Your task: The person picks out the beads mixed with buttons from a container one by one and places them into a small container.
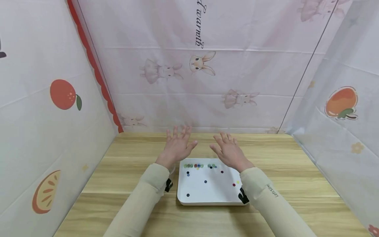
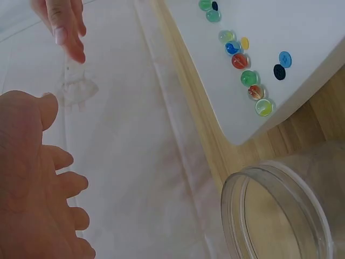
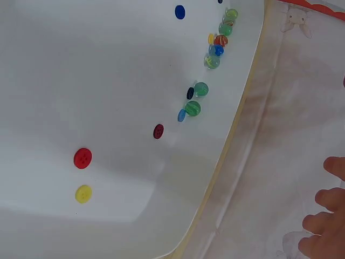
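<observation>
The left hand (image 1: pixel 176 148) and right hand (image 1: pixel 232 153) hover with fingers extended, gripping nothing, above the far side of a white tray (image 1: pixel 211 192) on the wooden table (image 1: pixel 130 181); in the head view the tray's long axis runs left to right, marbles (image 1: pixel 191 166) line its far edge, buttons (image 1: pixel 205 181) lie scattered, the backdrop (image 1: pixel 251 72) reads "d warmth" vertically, and lettering on the right sleeve (image 1: pixel 260 186) is too small to read reliably. In the left wrist view, a clear jar (image 2: pixel 310 189) stands just beside the tray's corner. In the right wrist view, a red button (image 3: pixel 82 158) lies near a yellow button (image 3: pixel 83 194).
</observation>
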The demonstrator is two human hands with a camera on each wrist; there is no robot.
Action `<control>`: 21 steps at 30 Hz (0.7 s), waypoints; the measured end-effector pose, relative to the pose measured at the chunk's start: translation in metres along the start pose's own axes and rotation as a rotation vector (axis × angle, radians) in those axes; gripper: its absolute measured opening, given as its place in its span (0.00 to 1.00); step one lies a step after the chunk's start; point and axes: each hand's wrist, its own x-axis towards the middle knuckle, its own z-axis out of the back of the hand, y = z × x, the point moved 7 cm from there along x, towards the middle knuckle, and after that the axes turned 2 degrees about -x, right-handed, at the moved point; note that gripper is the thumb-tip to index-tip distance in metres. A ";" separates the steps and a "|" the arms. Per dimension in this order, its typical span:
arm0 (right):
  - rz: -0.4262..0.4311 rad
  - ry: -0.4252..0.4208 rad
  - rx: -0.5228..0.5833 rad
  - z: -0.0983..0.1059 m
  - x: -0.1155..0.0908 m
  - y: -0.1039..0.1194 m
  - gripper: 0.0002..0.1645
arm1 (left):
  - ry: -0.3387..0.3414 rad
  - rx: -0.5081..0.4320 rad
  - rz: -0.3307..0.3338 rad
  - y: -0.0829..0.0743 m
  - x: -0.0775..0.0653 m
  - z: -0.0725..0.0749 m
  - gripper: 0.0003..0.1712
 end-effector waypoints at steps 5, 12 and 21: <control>0.022 0.000 0.012 -0.001 -0.002 0.001 0.39 | 0.003 -0.004 0.004 0.002 -0.002 -0.001 0.45; 0.021 0.055 0.072 -0.005 -0.006 0.002 0.39 | 0.004 -0.027 -0.002 0.008 -0.006 -0.005 0.46; 0.035 0.052 0.113 -0.006 -0.008 0.001 0.40 | 0.011 -0.147 -0.021 0.024 -0.020 -0.009 0.46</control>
